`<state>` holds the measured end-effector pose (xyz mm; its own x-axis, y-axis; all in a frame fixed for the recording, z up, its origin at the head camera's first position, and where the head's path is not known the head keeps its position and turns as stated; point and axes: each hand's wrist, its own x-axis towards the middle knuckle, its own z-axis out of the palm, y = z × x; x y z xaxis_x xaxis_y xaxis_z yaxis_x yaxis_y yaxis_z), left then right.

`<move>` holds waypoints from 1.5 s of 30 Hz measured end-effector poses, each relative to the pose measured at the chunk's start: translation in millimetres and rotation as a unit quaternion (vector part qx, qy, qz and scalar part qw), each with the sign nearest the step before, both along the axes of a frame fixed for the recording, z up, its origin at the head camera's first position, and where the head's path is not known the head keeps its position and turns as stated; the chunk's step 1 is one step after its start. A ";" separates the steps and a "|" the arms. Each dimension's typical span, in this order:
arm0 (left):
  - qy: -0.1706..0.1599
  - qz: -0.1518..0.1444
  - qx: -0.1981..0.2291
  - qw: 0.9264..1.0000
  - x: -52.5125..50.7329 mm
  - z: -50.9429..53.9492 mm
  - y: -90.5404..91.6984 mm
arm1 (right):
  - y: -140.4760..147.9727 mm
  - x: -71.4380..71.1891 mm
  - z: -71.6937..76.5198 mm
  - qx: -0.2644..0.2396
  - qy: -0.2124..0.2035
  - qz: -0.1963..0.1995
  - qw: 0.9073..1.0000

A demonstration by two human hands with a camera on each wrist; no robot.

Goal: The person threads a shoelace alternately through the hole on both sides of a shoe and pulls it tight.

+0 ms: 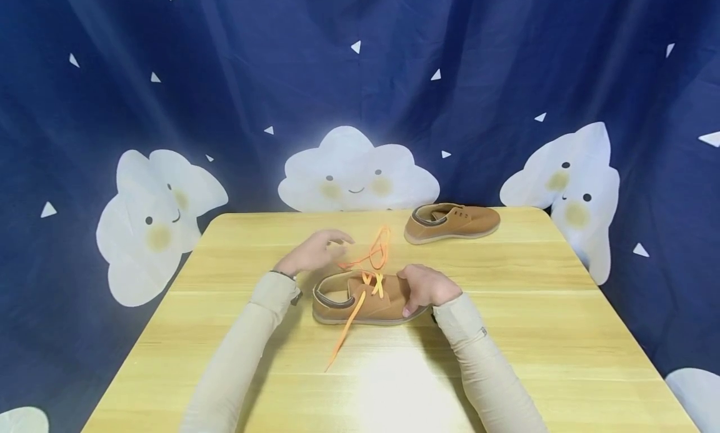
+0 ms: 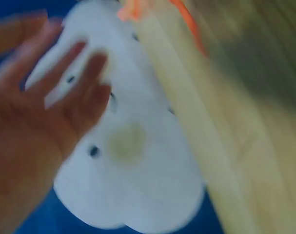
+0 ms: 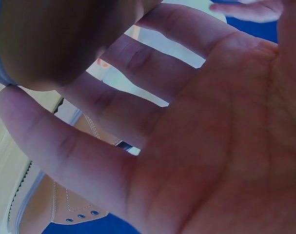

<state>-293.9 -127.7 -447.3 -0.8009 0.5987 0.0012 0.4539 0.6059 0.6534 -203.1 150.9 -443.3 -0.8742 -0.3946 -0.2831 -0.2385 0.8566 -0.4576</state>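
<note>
A brown shoe (image 1: pixel 382 308) lies sole down near the table's middle, toe to the right. My right hand (image 1: pixel 433 287) grips its toe, thumb on the near side and fingers over the far side; the right wrist view shows the toe (image 3: pixel 55 44) against the fingertips. An orange-yellow lace (image 1: pixel 344 336) crosses at the eyelets, one end falling toward me and the other looped on the wood behind. Blurred, my left hand (image 1: pixel 315 253) hovers behind the heel, left of that loop. Its fingers are spread and hold nothing in the left wrist view.
A second brown shoe (image 1: pixel 469 223), with bare eyelets, stands near the back edge of the wooden table (image 1: pixel 225 283). Behind the table hangs a dark blue curtain (image 1: pixel 360 89) with white cloud prints.
</note>
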 end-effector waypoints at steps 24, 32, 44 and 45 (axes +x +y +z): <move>0.039 -0.143 -0.084 0.985 9.2 2.1 18.8 | -4.6 2.4 -1.5 0.003 0.005 0.009 1.000; 0.007 -0.099 -0.086 0.991 9.4 -5.1 15.6 | -5.8 3.8 -3.2 0.003 0.005 0.005 1.000; -0.004 0.022 -0.023 0.999 21.1 -2.6 -8.9 | 4.3 -0.6 -1.1 -0.014 -0.012 0.012 1.000; 0.001 0.029 -0.021 0.999 23.2 -1.1 -13.9 | 6.9 -0.7 0.2 -0.019 -0.016 0.011 1.000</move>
